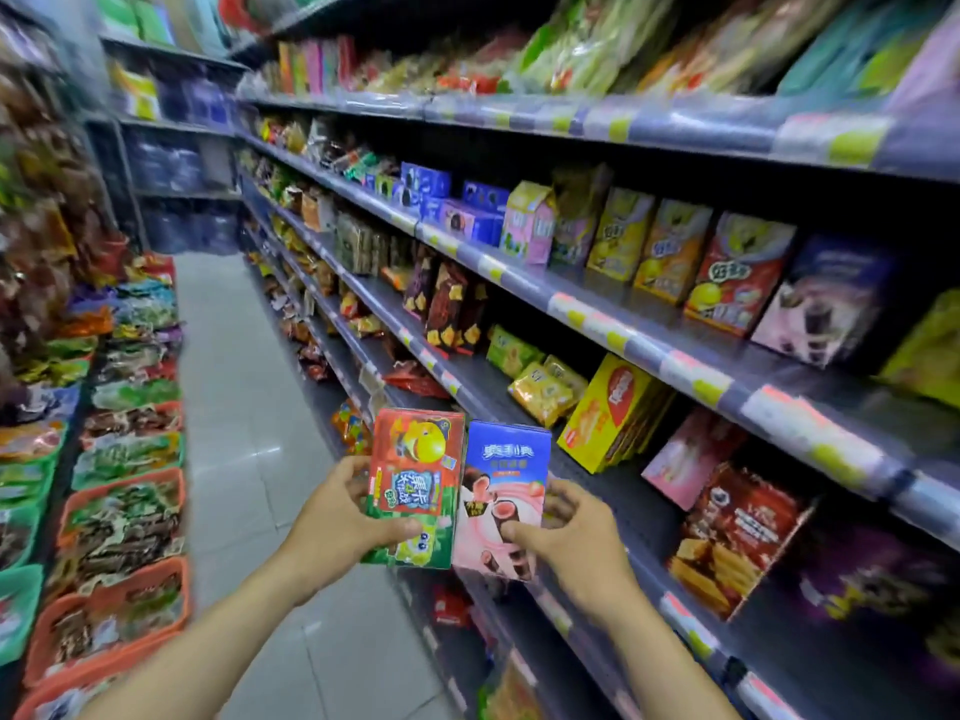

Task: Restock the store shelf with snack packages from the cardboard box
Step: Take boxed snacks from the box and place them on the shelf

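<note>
My left hand (337, 517) grips a red and green snack box (415, 485) by its left edge, thumb across the front. Beside it, my right hand (571, 537) holds a blue and pink snack box (504, 491) from its right side, thumb on the lower front. Both boxes are upright, side by side, in front of the grey shelf unit (644, 350) on my right. Matching red boxes (737, 272) and a blue and pink box (826, 304) stand on the shelf above. No cardboard box is in view.
The shelves on the right carry many snack boxes and bags, including yellow boxes (613, 413) near my hands. Orange and green baskets (124, 506) of wrapped sweets line the left side. A tiled aisle floor (234, 387) runs ahead between them.
</note>
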